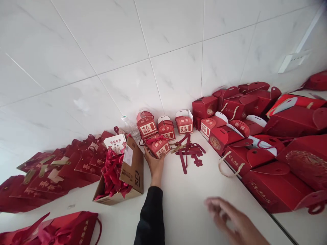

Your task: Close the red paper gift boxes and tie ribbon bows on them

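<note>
My left hand is wrapped round the near side of a small red gift box with a ribbon on top, its fingers partly hidden. Similar small boxes stand close behind it: a taller one, another and one at the wall. Over the white table, my right hand hovers with loosely bent fingers, slightly blurred, with nothing visible in it. Dark red straps and cut-out pieces lie in a loose heap beyond it, beside the held box.
A cardboard box full of red ribbons stands just left of my left arm. Many red gift bags fill the far left. Red gift boxes crowd the right side. A clear bottle stands near the tiled wall.
</note>
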Motion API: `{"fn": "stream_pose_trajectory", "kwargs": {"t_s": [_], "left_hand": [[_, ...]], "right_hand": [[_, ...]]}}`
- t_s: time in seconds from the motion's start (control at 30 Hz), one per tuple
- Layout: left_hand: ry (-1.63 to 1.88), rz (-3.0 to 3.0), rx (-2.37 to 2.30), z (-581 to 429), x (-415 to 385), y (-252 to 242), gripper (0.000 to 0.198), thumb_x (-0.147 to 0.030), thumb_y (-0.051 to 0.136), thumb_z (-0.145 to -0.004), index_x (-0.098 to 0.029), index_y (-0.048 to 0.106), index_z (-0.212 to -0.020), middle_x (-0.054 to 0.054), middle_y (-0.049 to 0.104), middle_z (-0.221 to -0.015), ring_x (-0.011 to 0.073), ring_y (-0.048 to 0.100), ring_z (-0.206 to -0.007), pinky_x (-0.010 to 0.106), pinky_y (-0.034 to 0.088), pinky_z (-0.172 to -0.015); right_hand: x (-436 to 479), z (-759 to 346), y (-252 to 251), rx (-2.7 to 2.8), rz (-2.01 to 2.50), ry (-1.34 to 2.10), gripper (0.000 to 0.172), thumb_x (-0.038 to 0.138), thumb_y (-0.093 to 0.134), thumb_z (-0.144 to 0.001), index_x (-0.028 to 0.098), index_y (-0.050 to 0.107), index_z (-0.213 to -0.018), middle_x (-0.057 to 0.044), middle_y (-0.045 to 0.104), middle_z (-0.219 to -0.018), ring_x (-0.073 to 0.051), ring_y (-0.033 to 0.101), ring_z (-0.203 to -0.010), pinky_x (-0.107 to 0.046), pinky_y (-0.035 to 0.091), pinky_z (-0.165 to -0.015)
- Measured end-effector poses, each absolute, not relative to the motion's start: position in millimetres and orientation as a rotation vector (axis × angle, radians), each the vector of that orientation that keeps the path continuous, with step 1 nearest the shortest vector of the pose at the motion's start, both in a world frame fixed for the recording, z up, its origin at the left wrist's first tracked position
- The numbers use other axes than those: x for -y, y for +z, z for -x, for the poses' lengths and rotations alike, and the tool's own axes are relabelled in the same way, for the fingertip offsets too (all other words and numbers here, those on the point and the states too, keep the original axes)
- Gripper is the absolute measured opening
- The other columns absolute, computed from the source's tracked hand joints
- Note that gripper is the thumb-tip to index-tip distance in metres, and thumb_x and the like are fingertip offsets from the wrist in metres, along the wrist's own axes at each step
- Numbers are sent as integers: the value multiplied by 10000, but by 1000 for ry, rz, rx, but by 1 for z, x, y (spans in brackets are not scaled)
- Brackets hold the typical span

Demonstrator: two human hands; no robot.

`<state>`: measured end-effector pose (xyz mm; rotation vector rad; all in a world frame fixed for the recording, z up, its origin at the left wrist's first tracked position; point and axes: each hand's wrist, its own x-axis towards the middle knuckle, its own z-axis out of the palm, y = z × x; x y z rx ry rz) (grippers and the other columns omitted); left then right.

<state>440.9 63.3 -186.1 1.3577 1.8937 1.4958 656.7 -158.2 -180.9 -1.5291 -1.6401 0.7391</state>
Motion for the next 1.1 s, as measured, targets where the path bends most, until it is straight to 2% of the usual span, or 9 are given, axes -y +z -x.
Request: {"fn": "stream_pose_trajectory", "kwargs": {"t_s": [0.07,0.17,0.27,0.33,0.47,0.6,0.8,0.97,1.1], "left_hand": [[1480,-1343,-1888,-439,-61,-187,1037,-208,815,-766,-188,224,-1617,239,350,-1626,388,364,-1521,570,342,-1219],[1476,-1366,-1837,-437,-62,-185,1118,-190,839,-727,-216,178,-1629,222,306,-1656,355,269,-1572,517,277,-1263],[1485,-1387,-1774,-439,-65,-183,1160,-163,857,-689,-243,177,-1625,207,372,-1615,341,369,-1527,490,331,-1238],[1510,-1360,-1775,-440,-63,-184,1154,-173,871,-670,-221,209,-1614,229,407,-1559,371,423,-1483,522,368,-1207],[1604,-1289,-1812,-443,-48,-184,1102,-243,878,-683,-190,251,-1589,238,400,-1508,411,339,-1507,579,307,-1225],[1689,-1348,-1756,-449,-29,-171,1062,-321,851,-743,-198,233,-1597,225,350,-1541,391,283,-1530,557,267,-1250],[1674,-1582,-1503,-473,-30,-140,1027,-319,865,-718,-210,302,-1571,176,456,-1480,335,442,-1451,477,371,-1214],[1677,-1592,-1455,-471,-45,-126,1019,-362,832,-756,-196,255,-1579,185,349,-1580,328,334,-1523,469,296,-1258],[1600,-1648,-1420,-477,-51,-123,1009,-312,850,-727,-211,294,-1563,173,397,-1540,330,411,-1470,471,342,-1231]], "right_hand": [[112,-660,-157,1789,1545,475,302,406,409,-1117,253,656,-1199,-47,712,-1133,-208,704,-874,-252,599,-697],[27,-651,-140,1833,1590,293,202,267,529,-1069,207,668,-1202,-91,661,-1237,-275,608,-1171,-409,512,-1034],[-41,-633,-145,1880,1684,154,283,273,700,-1046,177,640,-1306,-123,556,-1399,-340,505,-1309,-552,433,-1105],[-62,-624,-155,1947,1725,95,315,284,724,-1050,196,635,-1339,-120,523,-1444,-350,498,-1319,-579,428,-1108],[-55,-617,-176,2124,1709,42,341,266,731,-1051,184,623,-1363,-111,572,-1378,-348,542,-1276,-580,467,-1073],[-11,-617,-187,2243,1619,42,410,229,704,-1048,174,577,-1433,-136,530,-1443,-369,463,-1363,-579,435,-1106],[56,-616,-176,2296,1498,132,456,208,669,-987,190,585,-1435,-161,550,-1433,-385,449,-1377,-575,445,-1118],[25,-624,-160,2153,1557,115,352,244,574,-1077,177,573,-1423,-185,496,-1473,-371,396,-1417,-608,333,-1184],[-11,-626,-170,2137,1620,179,368,257,662,-1076,158,578,-1420,-161,499,-1489,-383,437,-1395,-632,364,-1152]]}}
